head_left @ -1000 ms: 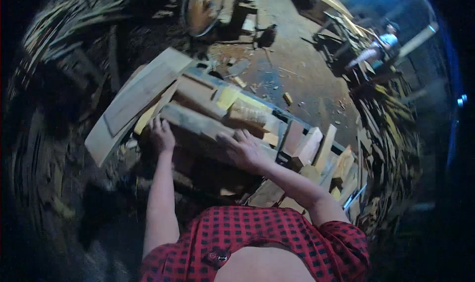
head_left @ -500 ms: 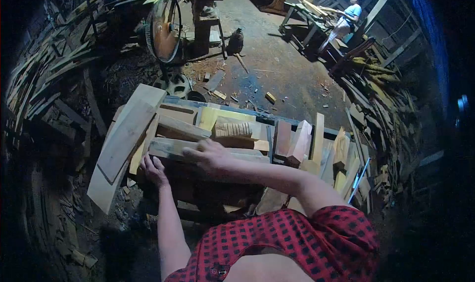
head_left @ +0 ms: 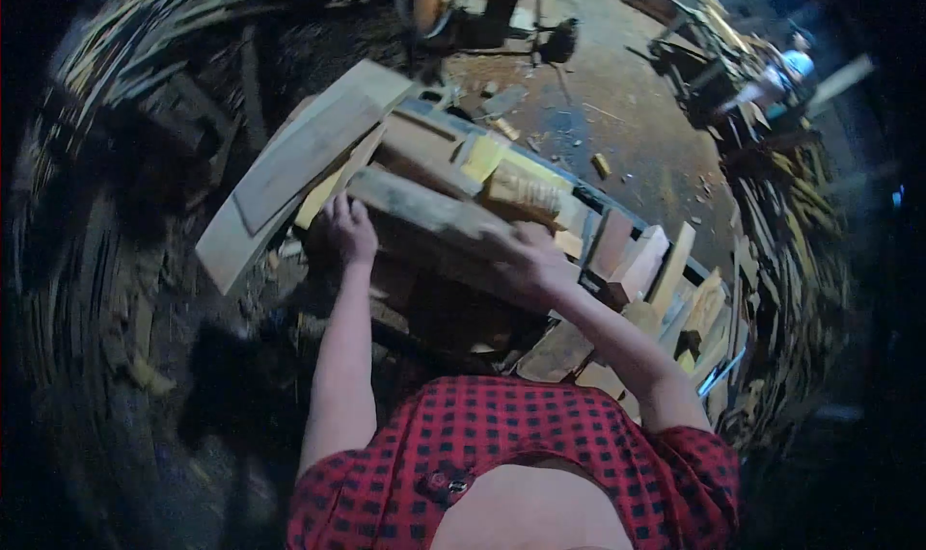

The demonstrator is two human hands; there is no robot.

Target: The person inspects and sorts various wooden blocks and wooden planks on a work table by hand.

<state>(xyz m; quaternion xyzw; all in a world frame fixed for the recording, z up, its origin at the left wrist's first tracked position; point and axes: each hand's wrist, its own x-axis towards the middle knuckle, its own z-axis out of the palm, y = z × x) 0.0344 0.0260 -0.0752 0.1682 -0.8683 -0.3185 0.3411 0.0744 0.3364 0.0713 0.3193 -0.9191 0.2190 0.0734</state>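
A long, thick wooden board (head_left: 424,206) lies slantwise before me at the near edge of a wood-laden bench. My left hand (head_left: 349,228) is closed around the board's left end, fingertips over its top edge. Farther right along the same board, my right hand (head_left: 531,257) grips its upper edge; motion smears its fingers a little. Just beyond the board are a brown wooden block (head_left: 429,164) and a block with a row of notches (head_left: 526,193). Two wide, pale planks (head_left: 313,155) rest overlapped at the bench's left end.
Upright wood blocks (head_left: 637,266) stand along the bench's right side. Heaps of wood strips (head_left: 154,44) lie far left, and more scrap (head_left: 781,241) is piled at right. Another person (head_left: 786,68) is at a far table. Offcuts litter the floor (head_left: 617,116).
My view has turned, so the bench appears slanted. My right hand has moved rightward along the board, from its middle toward its right end. My left hand stays at the left end.
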